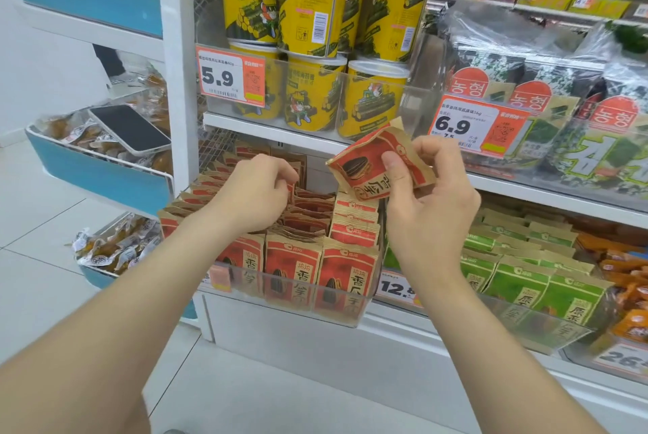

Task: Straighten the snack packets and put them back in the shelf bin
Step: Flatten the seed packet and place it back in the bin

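A clear plastic shelf bin [364, 307] holds several red and brown sunflower-seed packets [292, 270] standing in rows. My left hand [257, 190] reaches into the middle of the bin, its fingers curled and pinching the top of a red packet there. My right hand [426, 195] holds one more red packet [366, 167] above the bin's right side. That packet is crumpled and tilted, with its print upside down, and my thumb presses on its front.
Green packets [536, 279] fill the bin to the right. Yellow seaweed-roll tubs [317, 2] and seaweed packs [547, 111] stand on the shelf above, behind price tags. On the left, blue-fronted trays hold wrapped snacks and a phone [129, 128].
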